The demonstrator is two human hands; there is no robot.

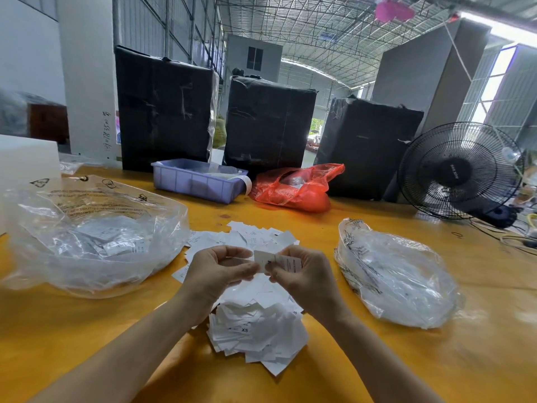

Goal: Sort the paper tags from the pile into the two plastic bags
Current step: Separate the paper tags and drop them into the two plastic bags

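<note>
A pile of white paper tags lies on the yellow table in front of me, spreading back behind my hands. My right hand pinches a few tags above the pile. My left hand is beside it with curled fingers, its thumb and fingertips touching the left edge of the same tags. A large clear plastic bag holding several tags sits to the left. A smaller clear plastic bag lies to the right.
Behind the pile stand a lilac plastic bin and a red plastic bag. Three black wrapped bales line the table's far edge. A black fan stands at the right, with cables beside it.
</note>
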